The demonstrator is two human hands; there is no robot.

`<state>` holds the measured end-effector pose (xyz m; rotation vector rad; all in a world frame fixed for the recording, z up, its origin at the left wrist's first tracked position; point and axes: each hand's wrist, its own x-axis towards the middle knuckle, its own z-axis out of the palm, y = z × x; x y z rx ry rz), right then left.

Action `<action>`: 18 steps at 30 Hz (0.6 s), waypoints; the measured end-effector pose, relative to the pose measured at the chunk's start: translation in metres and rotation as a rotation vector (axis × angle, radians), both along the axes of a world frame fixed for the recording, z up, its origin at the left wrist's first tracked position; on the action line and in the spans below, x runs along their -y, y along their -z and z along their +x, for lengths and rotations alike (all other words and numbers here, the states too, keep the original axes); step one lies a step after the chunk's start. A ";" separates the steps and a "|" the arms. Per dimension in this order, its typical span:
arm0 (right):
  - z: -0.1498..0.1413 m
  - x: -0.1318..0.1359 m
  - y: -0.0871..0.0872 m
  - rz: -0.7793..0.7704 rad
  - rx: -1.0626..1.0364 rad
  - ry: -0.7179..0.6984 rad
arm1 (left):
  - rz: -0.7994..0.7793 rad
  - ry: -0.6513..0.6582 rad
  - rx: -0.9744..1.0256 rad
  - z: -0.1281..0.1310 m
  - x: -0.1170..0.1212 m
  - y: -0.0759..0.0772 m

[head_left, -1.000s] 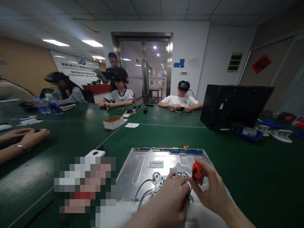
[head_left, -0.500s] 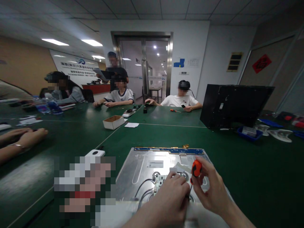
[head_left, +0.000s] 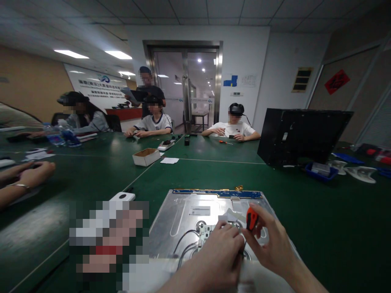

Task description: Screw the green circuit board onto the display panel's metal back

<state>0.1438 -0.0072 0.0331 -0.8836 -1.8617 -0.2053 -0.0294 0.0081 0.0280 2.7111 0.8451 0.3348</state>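
Observation:
In front of me lies a flat metal display panel (head_left: pixel 166 221) with a blue circuit strip (head_left: pixel 216 194) along its far edge. A small white circuit board (head_left: pixel 204 232) with black cables sits on the panel's near half. My right hand (head_left: pixel 275 244) pinches the orange and black handle of a screwdriver (head_left: pixel 252 219), held roughly upright over the panel; its tip is hidden behind my hands. Closed and low over the circuit board, my left hand (head_left: pixel 221 248) has its fingers bent near the screwdriver's shaft. What those fingers hold is hidden.
A black monitor (head_left: pixel 302 136) stands at the right beside a blue tray (head_left: pixel 320 171). Further off are a small open box (head_left: pixel 146 157) and a paper slip (head_left: pixel 169 160). A co-worker's hands (head_left: pixel 36 175) rest at the left. Several people are across the table.
The screwdriver handle has turned and tilted slightly in my right fingers. My left hand stays in place. Across the table, a person's hand has left a small black object.

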 end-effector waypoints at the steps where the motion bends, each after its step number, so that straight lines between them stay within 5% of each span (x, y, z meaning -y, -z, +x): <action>1: 0.000 0.000 -0.001 -0.015 0.000 -0.016 | 0.002 -0.001 -0.001 0.000 0.000 0.000; 8: 0.002 0.000 0.001 -0.061 -0.018 -0.066 | 0.009 0.000 -0.001 0.000 0.000 0.001; 18: 0.000 -0.002 0.005 0.003 -0.030 0.057 | -0.006 -0.003 0.004 0.000 0.000 0.001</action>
